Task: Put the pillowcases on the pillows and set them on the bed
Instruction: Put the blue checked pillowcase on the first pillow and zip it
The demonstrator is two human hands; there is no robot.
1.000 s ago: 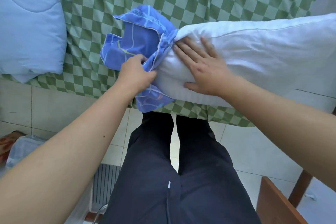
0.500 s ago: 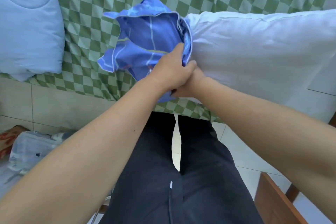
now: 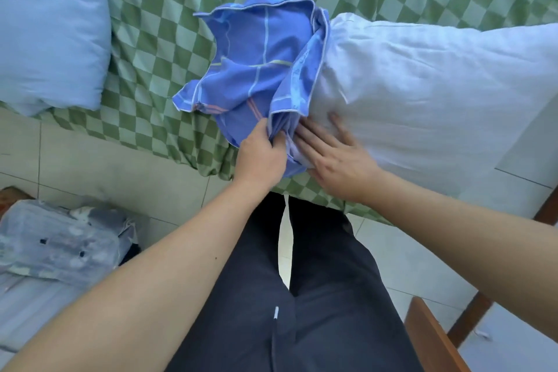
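A light blue quilt (image 3: 45, 27) fills the upper left. At centre, the left hand (image 3: 261, 157) pinches the bunched blue pillowcase (image 3: 259, 63) on the bed (image 3: 169, 48). The right hand (image 3: 335, 157) presses flat, fingers straight, on the white pillow (image 3: 437, 93) at right.

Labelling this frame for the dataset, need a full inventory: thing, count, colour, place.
pillow: 1, white, on the bed at right, bare but for its left end
pillowcase: 1, blue with pale stripes, bunched over the pillow's left end
bedsheet: 1, green checked, covering the bed
quilt: 1, light blue, top left on the bed
bundle: 1, grey-blue, on the floor at lower left
wooden furniture: 1, brown, lower right
left hand: grips the pillowcase's edge
right hand: flat on the pillow
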